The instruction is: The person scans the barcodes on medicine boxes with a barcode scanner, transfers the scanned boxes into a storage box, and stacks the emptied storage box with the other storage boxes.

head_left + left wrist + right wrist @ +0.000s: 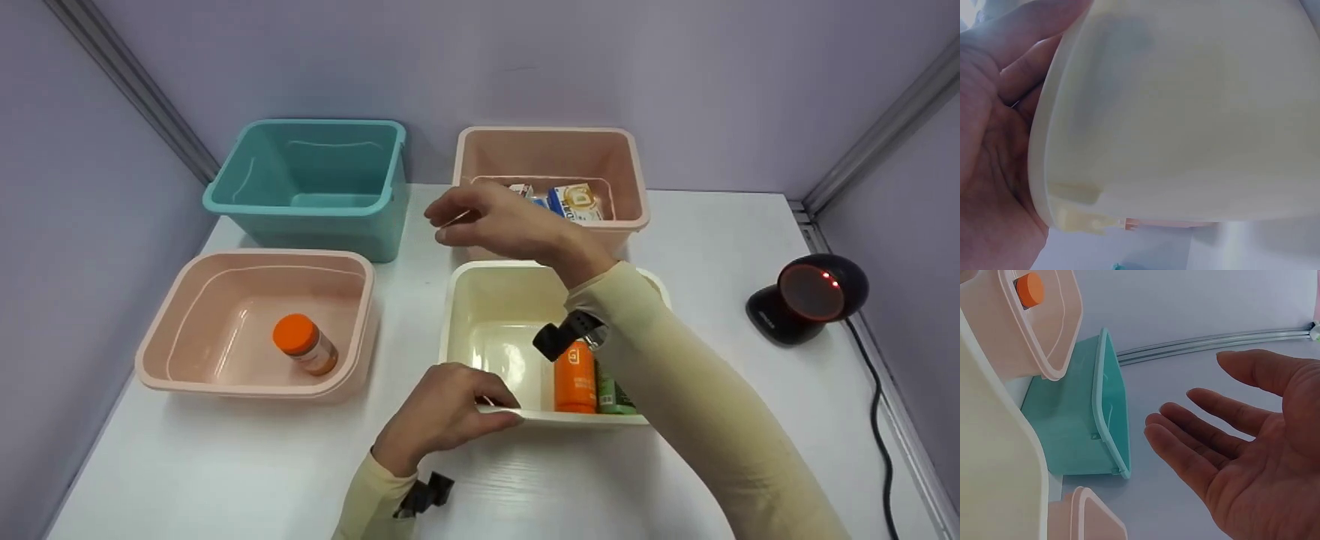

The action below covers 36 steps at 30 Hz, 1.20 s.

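A pink bin (187, 360) at the near left holds an orange-capped bottle (304, 343) lying on its side; behind it stands a teal bin (315, 206). The left hand (442, 412) pinches the near rim of the cream bin (480, 300), thumb over the lip, apparently steadying it. That bin holds an orange bottle (574, 379) and a green pack (613, 396) in its near right corner. The right hand (502, 221) hovers above, fingers relaxed and holding nothing, between the cream bin and the far pink bin (547, 154) with its cartons (574, 201). A scanner (810, 296) sits at the far right.
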Motion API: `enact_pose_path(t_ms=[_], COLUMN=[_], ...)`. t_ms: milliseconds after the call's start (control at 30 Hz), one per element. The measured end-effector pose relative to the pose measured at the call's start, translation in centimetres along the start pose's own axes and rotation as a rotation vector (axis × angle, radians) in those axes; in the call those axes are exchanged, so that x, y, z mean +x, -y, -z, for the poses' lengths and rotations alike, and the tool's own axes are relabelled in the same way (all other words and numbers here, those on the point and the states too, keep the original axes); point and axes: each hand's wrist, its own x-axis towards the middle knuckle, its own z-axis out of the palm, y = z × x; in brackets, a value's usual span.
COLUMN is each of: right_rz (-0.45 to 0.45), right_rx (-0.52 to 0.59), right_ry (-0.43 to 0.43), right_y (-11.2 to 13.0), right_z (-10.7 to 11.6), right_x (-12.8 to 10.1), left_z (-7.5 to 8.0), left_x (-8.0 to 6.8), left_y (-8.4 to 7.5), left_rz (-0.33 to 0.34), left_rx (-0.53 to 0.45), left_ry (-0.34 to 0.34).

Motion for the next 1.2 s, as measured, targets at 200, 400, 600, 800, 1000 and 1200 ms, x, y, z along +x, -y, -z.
enact_pose_path(t_ms=[200, 400, 600, 800, 1000, 1200], right_rz=[0.036, 0.015, -0.041, -0.112, -0.157, -0.207], right_rx=[-0.002, -0.012, -0.035, -0.031, -0.047, -0.098], right_ry=[-0.032, -0.034, -0.026, 0.048, 0.064, 0.058], right_y=[-1.1, -2.4, -3.7, -5.7, -7.0, -8.3], right_z=[1.5, 2.4, 3.5, 4.4, 4.7, 4.4], right_x=[-2.3, -3.9, -5.8, -7.8, -9.0, -9.9], left_z=[0.0, 0.1, -0.1, 0.0, 0.0, 0.0], left_x=[0.1, -0.2, -0.2, -0.2, -0.3, -0.4], left_y=[0.1, 0.2, 0.2, 0.1, 0.0, 0.0], left_rz=[0.002, 0.019, -0.013, -0.019, 0.004, 0.005], left_rx=[-0.013, -0.018, -0.004, 0.008, -0.001, -0.002], left_ry=[0.014, 0.014, 0.003, 0.009, 0.017, 0.015])
